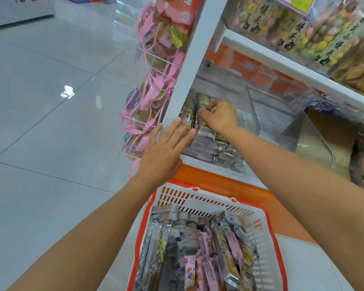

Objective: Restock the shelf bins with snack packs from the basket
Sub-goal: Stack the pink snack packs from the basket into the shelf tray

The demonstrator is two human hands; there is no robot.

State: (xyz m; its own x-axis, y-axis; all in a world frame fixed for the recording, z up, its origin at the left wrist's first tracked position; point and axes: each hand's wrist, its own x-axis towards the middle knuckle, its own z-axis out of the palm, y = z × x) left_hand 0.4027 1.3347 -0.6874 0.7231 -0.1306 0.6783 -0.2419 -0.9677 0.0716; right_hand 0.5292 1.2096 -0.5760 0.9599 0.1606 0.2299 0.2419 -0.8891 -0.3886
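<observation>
A clear shelf bin [251, 106] at the shelf's left end holds several silver and green snack packs [210, 143]. My right hand [219, 116] reaches into it and pinches an upright green snack pack [202, 101] at its top. My left hand [164, 152] is flat with straight fingers, its fingertips touching the packs at the bin's left front corner. Below, a white basket with an orange rim [269, 229] stands on the floor, filled with several silver, pink and green snack packs [198, 255].
A white shelf post [189, 59] rises just left of the bin. Pink bagged goods hang on a wire rack [149, 80] on its side. More clear bins [303, 135] sit to the right, and bags of coloured snacks [315, 32] fill the shelf above. Grey tiled floor [51, 101] spreads left.
</observation>
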